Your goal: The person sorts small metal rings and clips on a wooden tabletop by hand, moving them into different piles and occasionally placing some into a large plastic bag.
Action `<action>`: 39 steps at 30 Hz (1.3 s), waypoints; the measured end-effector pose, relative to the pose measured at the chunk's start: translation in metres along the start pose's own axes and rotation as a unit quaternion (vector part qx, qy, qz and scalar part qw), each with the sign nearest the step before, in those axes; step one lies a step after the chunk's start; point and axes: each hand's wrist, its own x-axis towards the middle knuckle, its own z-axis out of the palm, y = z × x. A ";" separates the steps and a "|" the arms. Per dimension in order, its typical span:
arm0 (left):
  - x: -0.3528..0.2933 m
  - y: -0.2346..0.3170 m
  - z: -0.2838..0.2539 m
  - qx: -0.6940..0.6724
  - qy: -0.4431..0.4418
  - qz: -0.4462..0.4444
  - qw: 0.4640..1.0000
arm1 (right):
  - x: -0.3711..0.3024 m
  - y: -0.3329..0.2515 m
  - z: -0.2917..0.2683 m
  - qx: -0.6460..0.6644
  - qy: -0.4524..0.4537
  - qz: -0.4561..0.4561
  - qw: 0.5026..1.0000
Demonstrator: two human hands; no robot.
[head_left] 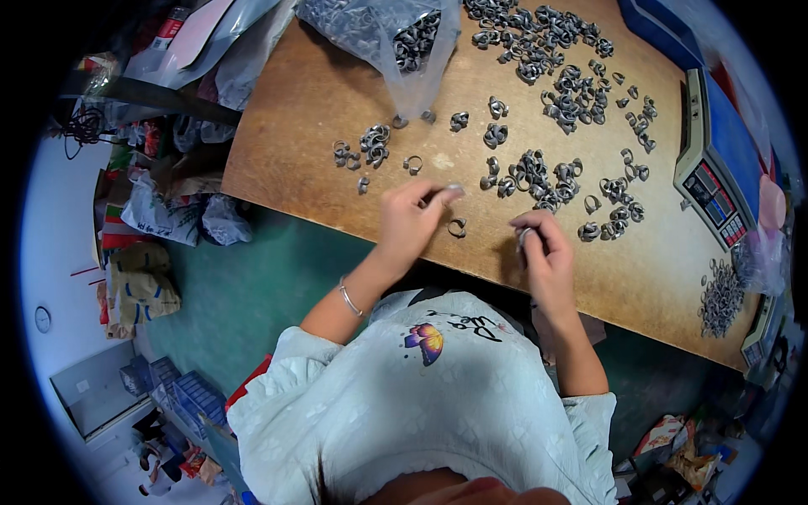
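My left hand [410, 220] is over the near edge of the wooden table, its thumb and fingers pinched together. Something grey shows at the tips, too small to make out. Just beside it lies a single grey metal ring [457, 227]. To the right, my right hand [549, 252] is closed, with a grey metal ring [524, 236] partly showing between its thumb and fingers. Beyond my left hand sit another loose ring [412, 164] and a small cluster of rings [375, 145]. A larger group of rings [534, 172] lies beyond my right hand.
A clear plastic bag [358, 34] of rings stands at the far side of the table [295, 143]. More rings [576, 97] spread across the back. A digital scale [711, 189] is at the right, near a pile of smaller rings [722, 299]. A blue tray [661, 34] sits at the far right.
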 end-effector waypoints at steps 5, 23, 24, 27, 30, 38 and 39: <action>0.020 -0.021 -0.013 0.275 0.010 0.139 0.951 | 0.007 0.035 -0.056 0.058 0.101 0.026 0.993; 0.034 -0.015 0.021 0.297 -0.130 0.242 0.915 | 0.012 0.037 -0.014 -0.511 0.064 -0.173 0.840; 0.039 -0.016 0.022 0.304 -0.099 0.235 0.918 | 0.012 0.040 -0.014 -0.482 0.071 -0.197 0.851; 0.042 -0.007 0.025 0.319 -0.050 0.237 0.916 | 0.022 0.045 -0.017 -0.368 0.106 -0.193 0.903; 0.038 0.001 0.029 0.279 -0.071 0.248 0.925 | 0.034 0.045 -0.051 -0.193 0.166 -0.051 0.966; 0.026 0.006 0.060 0.205 -0.258 0.265 0.906 | 0.021 0.025 -0.055 -0.492 0.057 -0.074 0.865; 0.027 0.000 0.061 0.195 -0.262 0.243 0.913 | 0.020 0.031 -0.055 -0.482 0.076 -0.073 0.870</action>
